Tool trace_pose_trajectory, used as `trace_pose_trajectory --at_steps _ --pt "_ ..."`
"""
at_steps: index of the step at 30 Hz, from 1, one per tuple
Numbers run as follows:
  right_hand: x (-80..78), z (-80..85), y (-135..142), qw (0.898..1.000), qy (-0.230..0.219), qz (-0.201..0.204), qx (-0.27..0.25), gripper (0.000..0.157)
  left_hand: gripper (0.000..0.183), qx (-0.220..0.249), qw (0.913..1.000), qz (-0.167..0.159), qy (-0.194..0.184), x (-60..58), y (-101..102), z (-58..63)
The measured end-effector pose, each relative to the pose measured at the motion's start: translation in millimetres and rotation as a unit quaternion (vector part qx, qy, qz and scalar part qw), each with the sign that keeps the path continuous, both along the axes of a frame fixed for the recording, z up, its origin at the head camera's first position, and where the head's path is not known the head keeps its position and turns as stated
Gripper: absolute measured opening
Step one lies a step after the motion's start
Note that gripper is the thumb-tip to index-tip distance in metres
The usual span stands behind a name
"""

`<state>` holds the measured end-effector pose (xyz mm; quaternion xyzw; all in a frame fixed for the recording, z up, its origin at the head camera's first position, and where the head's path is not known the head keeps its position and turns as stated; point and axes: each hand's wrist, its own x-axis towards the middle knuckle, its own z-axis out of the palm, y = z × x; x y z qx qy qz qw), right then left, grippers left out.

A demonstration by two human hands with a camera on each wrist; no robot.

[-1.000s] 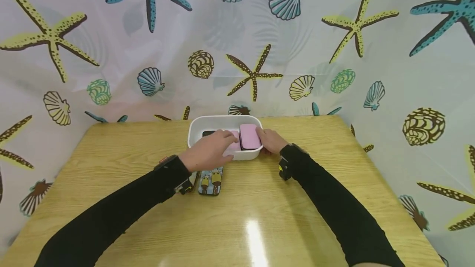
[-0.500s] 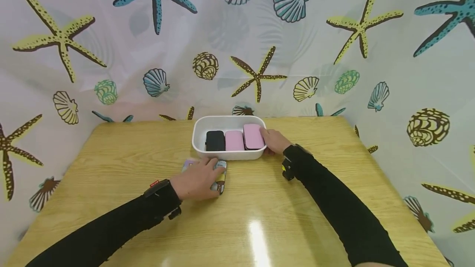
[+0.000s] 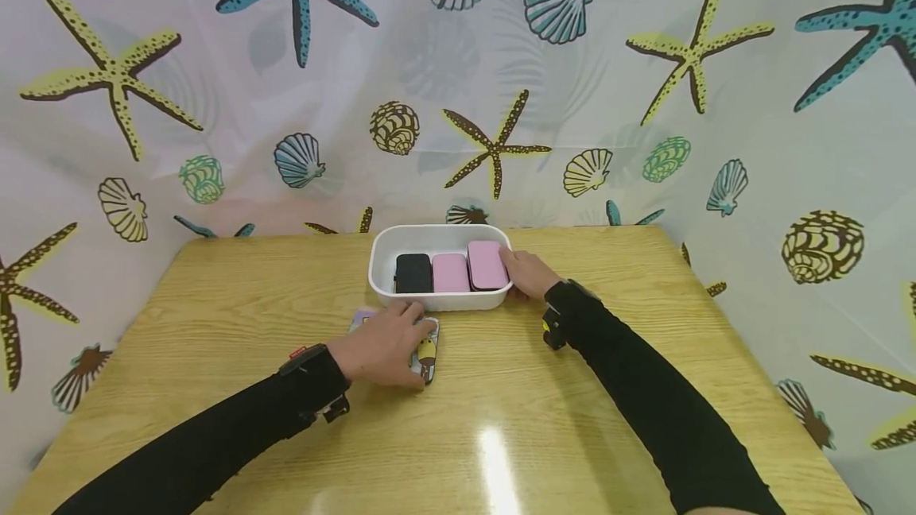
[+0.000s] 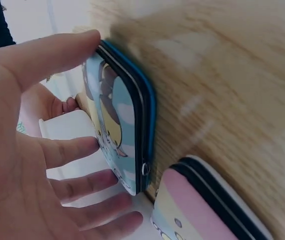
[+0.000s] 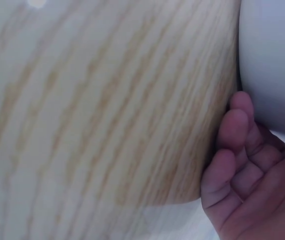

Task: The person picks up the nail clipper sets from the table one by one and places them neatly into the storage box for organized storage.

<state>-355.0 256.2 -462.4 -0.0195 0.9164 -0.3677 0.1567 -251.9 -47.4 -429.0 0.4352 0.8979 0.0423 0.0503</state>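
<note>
My left hand (image 3: 382,344) grips a small zip case (image 3: 428,352) printed with giraffes, just in front of the white plastic tub (image 3: 458,302). In the left wrist view the thumb (image 4: 77,50) presses one edge of this zip case, and the fingertips lie along its printed face. Beside it a second zip case (image 4: 210,200), pink and patterned, sits mostly under the hand in the head view. My right hand (image 3: 529,274) holds the tub's right end, thumb over the rim and fingers curled low against the outside wall. Inside stand a black case (image 3: 413,272) and two pink cases (image 3: 450,272).
The tub stands toward the back of a wooden table (image 3: 601,420), whose rear edge meets a hanging cloth (image 3: 336,86) printed with shells and starfish. To the left of the black case, the tub's white floor shows.
My left hand has moved from over the tub down and toward me onto the giraffe zip case, uncovering the black case. The right hand keeps its hold on the tub.
</note>
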Motion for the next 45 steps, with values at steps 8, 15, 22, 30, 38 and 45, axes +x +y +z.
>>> trace_pose_trajectory --at_steps 8,15,22,30,38,45 --pt "2.3 0.1 0 1.0 0.007 -0.002 -0.005 0.068 0.087 -0.019 0.9997 0.01 -0.014 0.2 2 -4.6" --pt "2.2 -0.5 0 1.0 0.009 -0.004 -0.006 0.067 0.08 0.018 0.9997 -0.016 -0.003 0.4 1 -5.7" --pt "3.9 -0.1 -2 1.0 0.019 -0.009 -0.007 0.067 0.084 0.046 0.9984 -0.024 0.022 -4.5 9 16.0" --pt "8.1 2.8 -3 1.0 0.024 -0.005 -0.008 0.067 0.084 0.043 0.9979 0.013 0.046 -25.1 21 53.7" --pt "7.8 2.4 -1 1.0 0.027 -0.008 -0.011 0.067 0.087 0.041 0.9978 0.043 0.028 -61.4 37 65.7" --pt "8.4 4.0 -3 1.0 0.027 -0.008 -0.005 0.066 0.092 0.022 0.9964 0.081 0.003 -91.4 49 64.6"
